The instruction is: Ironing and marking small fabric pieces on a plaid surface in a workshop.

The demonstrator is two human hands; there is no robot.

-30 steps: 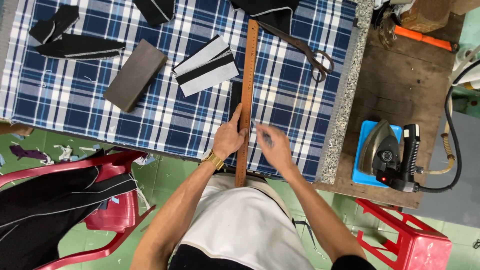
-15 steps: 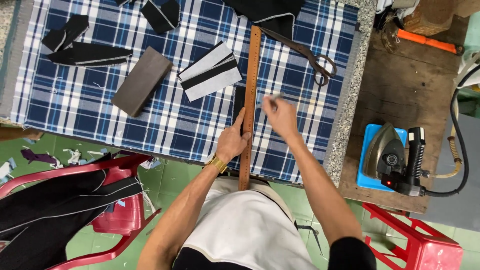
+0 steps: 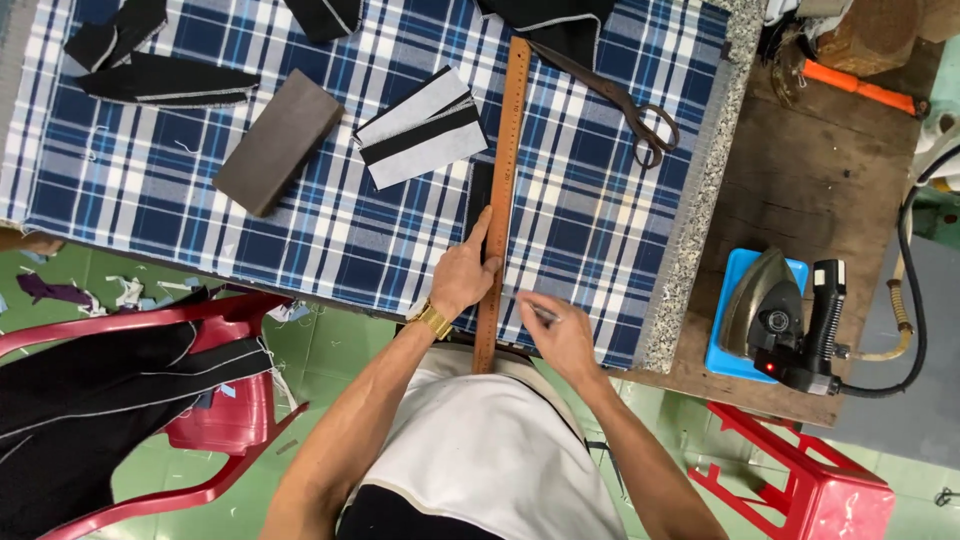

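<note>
My left hand (image 3: 464,274) presses down on a long wooden ruler (image 3: 505,150) that lies lengthwise on the blue plaid cloth (image 3: 150,190). A narrow black fabric strip (image 3: 479,197) lies just left of the ruler, under my thumb. My right hand (image 3: 560,335) is to the right of the ruler's near end, fingers closed on a thin marking tool (image 3: 540,313) whose tip touches the cloth.
A dark block (image 3: 278,142), a white-and-black fabric piece (image 3: 422,128) and black cut pieces (image 3: 160,80) lie on the cloth. Scissors (image 3: 625,105) rest right of the ruler. An iron (image 3: 770,310) sits on a wooden side table. Red plastic stools stand below.
My right hand moved up along the ruler half a second ago, then came back down toward the table's near edge. The left hand stayed on the ruler.
</note>
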